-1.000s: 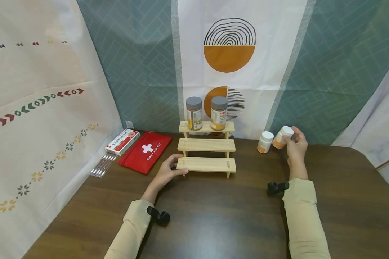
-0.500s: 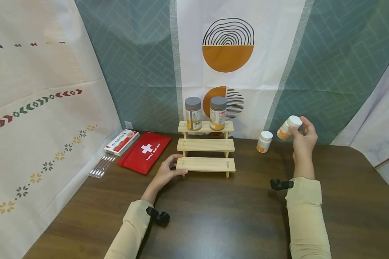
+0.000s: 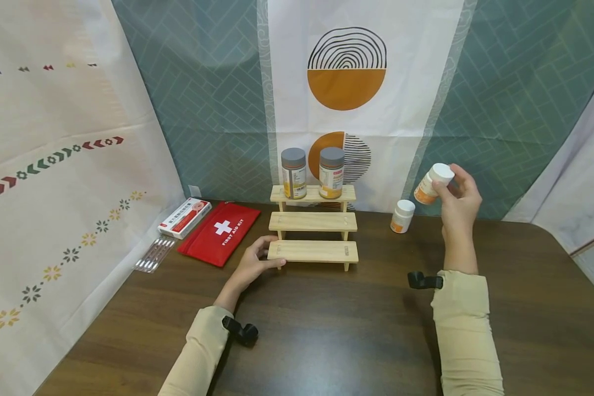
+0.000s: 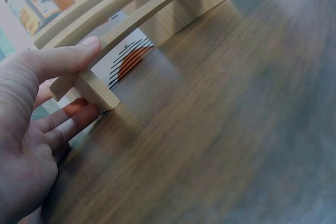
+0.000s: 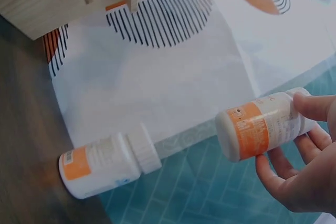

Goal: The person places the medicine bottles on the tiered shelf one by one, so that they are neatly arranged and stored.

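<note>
My left hand (image 3: 252,263) grips the left end of the lowest step of a three-tier wooden display stand (image 3: 313,251). In the left wrist view the thumb (image 4: 68,59) lies over the step's front edge and other fingers curl beneath, beside the leg. My right hand (image 3: 460,201) holds a white pill bottle (image 3: 432,184) with an orange label, raised above the table and tilted. In the right wrist view the thumb and fingers pinch that bottle near its cap. A second, matching pill bottle (image 3: 402,216) stands upright on the table, just left of and below the held one.
Two grey-capped jars (image 3: 294,173) stand on the stand's top step. At the left lie a red first aid kit pouch (image 3: 221,233), a white and red medicine box (image 3: 185,218) and a pack of swabs (image 3: 155,254). Patterned curtains (image 3: 203,99) rise behind the dark wooden table (image 3: 326,330).
My right hand has lifted the pill bottle off the table, first up and right, then up and slightly back left. The left hand keeps its grip on the stand.
</note>
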A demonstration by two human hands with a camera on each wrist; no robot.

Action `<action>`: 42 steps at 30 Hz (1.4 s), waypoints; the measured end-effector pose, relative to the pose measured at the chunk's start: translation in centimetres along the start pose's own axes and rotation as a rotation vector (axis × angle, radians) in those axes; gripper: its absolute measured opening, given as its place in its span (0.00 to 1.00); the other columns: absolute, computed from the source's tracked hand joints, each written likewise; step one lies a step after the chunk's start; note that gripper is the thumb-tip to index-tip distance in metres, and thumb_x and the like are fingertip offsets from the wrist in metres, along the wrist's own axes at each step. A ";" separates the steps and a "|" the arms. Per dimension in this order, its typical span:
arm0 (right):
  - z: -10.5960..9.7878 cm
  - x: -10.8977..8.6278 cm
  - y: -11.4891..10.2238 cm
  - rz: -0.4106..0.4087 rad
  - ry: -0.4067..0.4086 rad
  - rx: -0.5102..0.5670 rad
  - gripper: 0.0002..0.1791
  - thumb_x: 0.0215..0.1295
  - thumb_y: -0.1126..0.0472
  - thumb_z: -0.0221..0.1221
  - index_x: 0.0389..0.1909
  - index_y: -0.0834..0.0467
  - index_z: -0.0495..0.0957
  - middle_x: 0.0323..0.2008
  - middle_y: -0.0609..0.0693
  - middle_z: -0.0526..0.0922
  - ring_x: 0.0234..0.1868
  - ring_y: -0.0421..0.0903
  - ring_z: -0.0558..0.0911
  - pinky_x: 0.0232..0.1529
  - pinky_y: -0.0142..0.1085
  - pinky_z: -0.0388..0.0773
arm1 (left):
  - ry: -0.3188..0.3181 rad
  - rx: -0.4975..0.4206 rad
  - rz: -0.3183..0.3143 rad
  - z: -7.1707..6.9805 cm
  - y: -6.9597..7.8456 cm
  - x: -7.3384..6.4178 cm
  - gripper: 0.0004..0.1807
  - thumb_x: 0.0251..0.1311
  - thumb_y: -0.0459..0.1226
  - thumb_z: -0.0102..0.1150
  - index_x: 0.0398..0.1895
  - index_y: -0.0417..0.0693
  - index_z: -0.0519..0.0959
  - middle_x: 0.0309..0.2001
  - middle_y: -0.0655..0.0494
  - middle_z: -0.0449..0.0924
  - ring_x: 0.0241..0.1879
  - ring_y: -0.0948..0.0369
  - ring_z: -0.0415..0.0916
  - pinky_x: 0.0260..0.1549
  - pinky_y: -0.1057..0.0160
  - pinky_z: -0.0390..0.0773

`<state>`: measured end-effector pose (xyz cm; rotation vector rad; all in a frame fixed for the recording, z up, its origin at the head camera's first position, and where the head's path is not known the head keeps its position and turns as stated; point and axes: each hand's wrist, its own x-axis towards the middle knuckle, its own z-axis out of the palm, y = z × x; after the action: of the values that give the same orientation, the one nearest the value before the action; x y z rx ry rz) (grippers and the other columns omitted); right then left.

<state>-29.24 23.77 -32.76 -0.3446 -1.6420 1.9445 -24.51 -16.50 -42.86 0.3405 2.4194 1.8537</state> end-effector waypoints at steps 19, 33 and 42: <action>3.2 -3.0 -1.0 -0.196 -0.217 -0.124 0.24 0.62 0.65 0.64 0.60 0.51 0.76 0.58 0.42 0.77 0.52 0.38 0.73 0.48 0.32 0.72 | 0.004 -0.004 -0.006 0.0 -0.1 0.2 0.31 0.53 0.29 0.67 0.62 0.39 0.70 0.56 0.37 0.75 0.47 0.56 0.73 0.44 0.63 0.73; 5.4 -5.7 -0.9 -0.221 -0.372 -0.169 0.24 0.64 0.63 0.62 0.62 0.57 0.73 0.63 0.51 0.75 0.56 0.40 0.75 0.58 0.36 0.73 | 0.003 -0.011 -0.012 0.0 -0.1 -0.1 0.31 0.54 0.29 0.67 0.63 0.37 0.69 0.55 0.35 0.74 0.46 0.57 0.73 0.43 0.64 0.73; 7.7 -7.1 0.4 -0.258 -0.495 -0.189 0.25 0.64 0.66 0.62 0.63 0.60 0.71 0.64 0.56 0.73 0.62 0.52 0.75 0.59 0.42 0.74 | 0.003 -0.012 -0.014 -0.1 -0.1 0.0 0.31 0.54 0.29 0.67 0.63 0.38 0.69 0.55 0.36 0.74 0.46 0.57 0.72 0.42 0.64 0.73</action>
<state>-27.72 13.43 -32.59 0.2945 -2.0663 1.7689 -24.51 -16.62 -42.93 0.3201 2.4053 1.8633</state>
